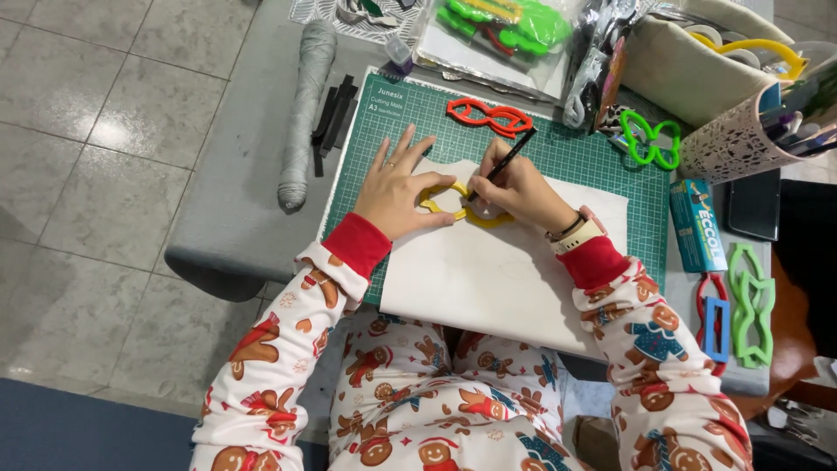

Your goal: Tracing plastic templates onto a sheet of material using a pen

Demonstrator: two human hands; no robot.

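The right hand (514,185) grips a black pen (504,162); the left hand (397,187) lies flat, pinning a yellow plastic template (462,209). Both rest on smooth white sheet (488,270) over a gridded green mat (558,153), on a grey table (235,192).

Bright, even indoor light fills the view. A pale glare patch sits on the glossy floor tiles (118,131) at nine o'clock, and the table (235,201) drops a soft shadow beneath its edge. Clear plastic bags (501,35) at twelve o'clock glint. Focus is sharp at the centre; the edges bend slightly.
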